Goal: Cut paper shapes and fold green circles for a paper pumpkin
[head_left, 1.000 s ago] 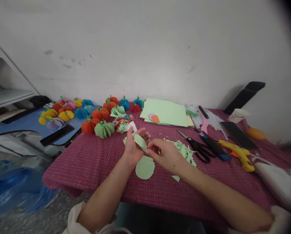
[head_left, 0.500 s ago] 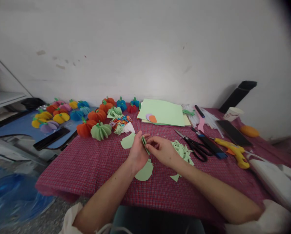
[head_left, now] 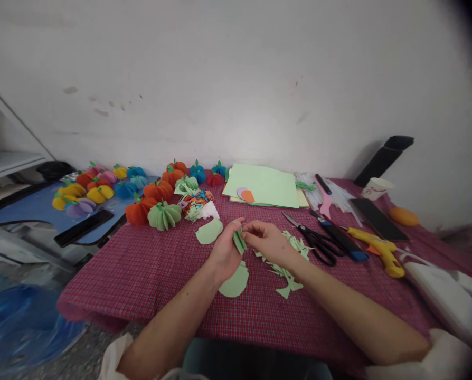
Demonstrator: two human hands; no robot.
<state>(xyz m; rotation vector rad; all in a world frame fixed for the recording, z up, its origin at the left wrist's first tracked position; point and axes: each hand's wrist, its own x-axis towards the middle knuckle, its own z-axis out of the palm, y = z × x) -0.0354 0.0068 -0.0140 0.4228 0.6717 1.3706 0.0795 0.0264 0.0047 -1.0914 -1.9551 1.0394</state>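
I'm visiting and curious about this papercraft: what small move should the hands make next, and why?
Probably the right hand should even up the edges of the green paper pieces. The left hand holds them together, several edges show slightly fanned, and the right fingertips are already right beside them, though whether they grip is unclear.

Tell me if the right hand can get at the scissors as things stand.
Probably yes: the scissors lie uncovered to the right of the right hand, with only paper scraps between, though it is busy at the green paper in the left hand.
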